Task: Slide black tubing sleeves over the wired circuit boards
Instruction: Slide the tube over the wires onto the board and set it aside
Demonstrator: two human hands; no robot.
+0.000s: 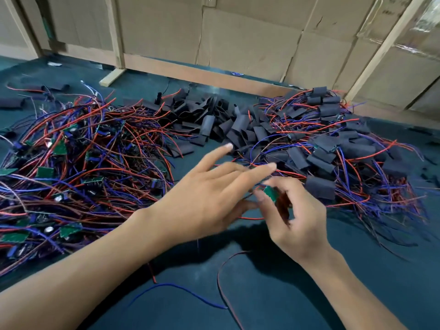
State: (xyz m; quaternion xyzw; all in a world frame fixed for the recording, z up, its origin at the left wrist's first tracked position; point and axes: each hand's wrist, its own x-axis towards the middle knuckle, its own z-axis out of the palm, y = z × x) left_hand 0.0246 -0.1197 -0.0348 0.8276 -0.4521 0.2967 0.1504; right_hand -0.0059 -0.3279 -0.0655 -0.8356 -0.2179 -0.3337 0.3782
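My right hand (300, 215) pinches a small green circuit board (270, 193) above the dark table; its red and blue wires trail toward me. My left hand (209, 194) hovers just left of the board with its fingers stretched out toward the loose black tubing sleeves (228, 125) heaped at the middle back. A tangle of bare wired boards (71, 167) lies on the left. Boards wearing black sleeves (333, 148) are piled on the right.
The dark green table (285, 294) runs to a wall of cardboard sheets and wooden battens (238, 39) at the back. A few stray sleeves (14, 102) lie at the far left. A loose red wire (220, 279) and blue wire (181, 290) lie between my forearms.
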